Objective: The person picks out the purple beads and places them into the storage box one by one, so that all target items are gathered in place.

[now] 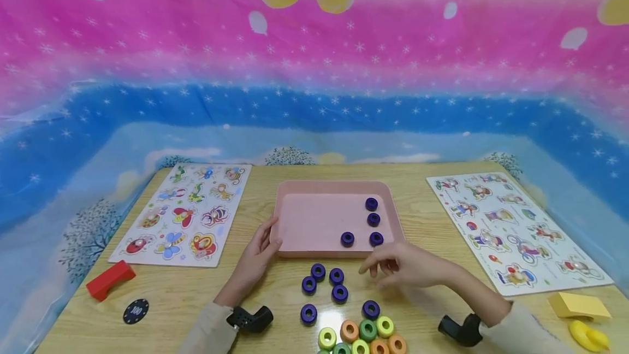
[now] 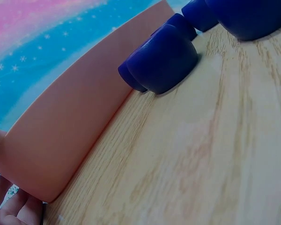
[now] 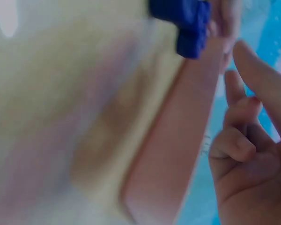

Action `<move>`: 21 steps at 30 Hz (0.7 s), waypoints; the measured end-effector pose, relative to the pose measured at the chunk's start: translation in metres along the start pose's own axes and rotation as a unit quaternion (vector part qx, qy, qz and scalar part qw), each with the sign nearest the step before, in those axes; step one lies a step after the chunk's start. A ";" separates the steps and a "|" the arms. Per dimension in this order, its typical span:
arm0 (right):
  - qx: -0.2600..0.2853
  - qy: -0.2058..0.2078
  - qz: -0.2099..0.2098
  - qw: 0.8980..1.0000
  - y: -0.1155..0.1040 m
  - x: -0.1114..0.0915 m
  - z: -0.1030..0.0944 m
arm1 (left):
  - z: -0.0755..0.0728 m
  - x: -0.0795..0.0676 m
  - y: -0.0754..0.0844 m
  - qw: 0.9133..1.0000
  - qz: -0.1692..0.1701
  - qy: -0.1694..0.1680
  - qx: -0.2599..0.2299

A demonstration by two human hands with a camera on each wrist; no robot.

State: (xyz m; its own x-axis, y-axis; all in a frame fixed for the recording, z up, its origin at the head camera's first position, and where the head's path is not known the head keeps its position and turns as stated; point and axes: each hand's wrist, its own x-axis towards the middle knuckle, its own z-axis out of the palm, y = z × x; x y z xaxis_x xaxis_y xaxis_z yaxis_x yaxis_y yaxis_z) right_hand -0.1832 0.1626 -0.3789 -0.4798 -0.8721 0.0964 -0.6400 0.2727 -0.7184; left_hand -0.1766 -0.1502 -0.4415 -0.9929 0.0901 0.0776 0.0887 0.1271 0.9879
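Note:
A shallow pink tray (image 1: 314, 220) lies on the table with several dark purple rings (image 1: 373, 219) in its right half. At its front left corner my left hand (image 1: 255, 258) grips the tray wall, thumb over the rim and fingers along the outside. My right hand (image 1: 410, 264) hovers by the front right corner, its fingers loosely bent and nothing between them. In the right wrist view, the tray's outer wall (image 3: 173, 140) runs beside those fingers. More purple rings (image 1: 339, 294) lie on the wood in front of the tray.
Green, yellow and orange rings (image 1: 367, 330) cluster at the near edge. Picture puzzle boards flank the tray, one with insects (image 1: 191, 214) at left, one with figures (image 1: 511, 234) at right. A red block (image 1: 111, 281), a black chip (image 1: 135, 311) and a yellow block (image 1: 580, 306) lie further out.

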 end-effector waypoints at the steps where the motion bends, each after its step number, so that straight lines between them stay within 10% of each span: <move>1: 0.007 -0.019 -0.006 1.000 0.000 -0.003 0.003 | -0.001 0.000 0.000 1.000 0.000 0.000 -0.001; 12: 0.012 -0.098 -0.032 0.995 0.009 -0.005 0.029 | -0.003 -0.002 0.000 1.000 0.004 0.002 -0.009; 21: -0.008 -0.021 -0.030 0.999 0.000 0.011 0.002 | 0.000 0.000 -0.002 1.000 -0.003 0.004 -0.003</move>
State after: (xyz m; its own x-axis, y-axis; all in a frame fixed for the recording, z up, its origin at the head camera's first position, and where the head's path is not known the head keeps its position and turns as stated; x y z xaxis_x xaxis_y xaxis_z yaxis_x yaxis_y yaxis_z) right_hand -0.1874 0.1528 -0.3792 -0.4137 -0.9038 0.1096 -0.6773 0.2251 -0.7004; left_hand -0.1771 -0.1506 -0.4432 -0.9941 0.0815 0.0721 0.0816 0.1211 0.9893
